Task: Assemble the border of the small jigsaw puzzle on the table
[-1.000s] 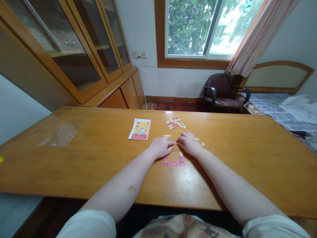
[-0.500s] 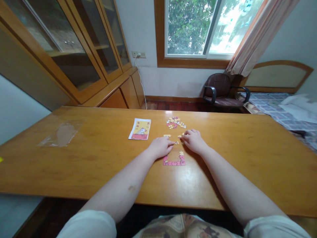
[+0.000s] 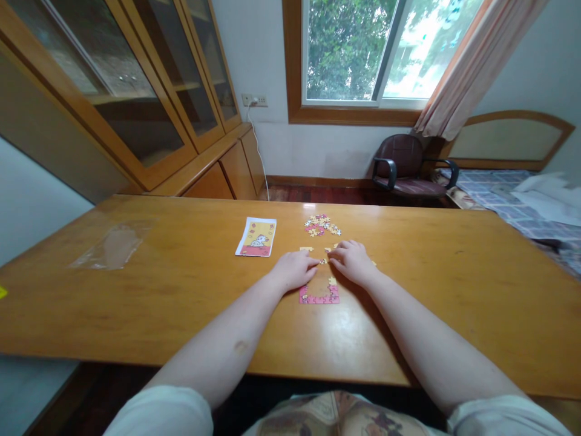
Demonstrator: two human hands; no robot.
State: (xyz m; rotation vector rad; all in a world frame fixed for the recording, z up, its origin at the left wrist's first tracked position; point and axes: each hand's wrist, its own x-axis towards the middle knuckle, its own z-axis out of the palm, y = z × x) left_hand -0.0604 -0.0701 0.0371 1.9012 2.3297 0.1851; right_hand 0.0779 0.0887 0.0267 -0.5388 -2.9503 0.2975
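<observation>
A small cluster of jigsaw puzzle pieces (image 3: 323, 261) lies between my two hands. My left hand (image 3: 295, 270) rests palm down on the table, its fingers closed at the left edge of that cluster. From the right, my right hand (image 3: 353, 261) has its bent fingertips on a puzzle piece beside the cluster, mostly covered by the fingers. Just beyond lie yellow edge pieces (image 3: 306, 249). Closer to me is a joined pink puzzle border (image 3: 320, 300), U-shaped, its left side partly behind my left hand. A heap of loose pieces (image 3: 319, 223) sits farther back.
A picture card (image 3: 256, 237) with a white animal on yellow and pink lies left of the pieces. Farther left is a clear plastic bag (image 3: 113, 247). The wooden table (image 3: 181, 321) stands before a glass-door cabinet (image 3: 149, 79); an armchair (image 3: 403, 163) is behind it.
My right hand has shifted slightly toward me, its fingertips now at the small cluster of puzzle pieces. A yellow piece now shows right of that hand. My left hand has barely moved.
</observation>
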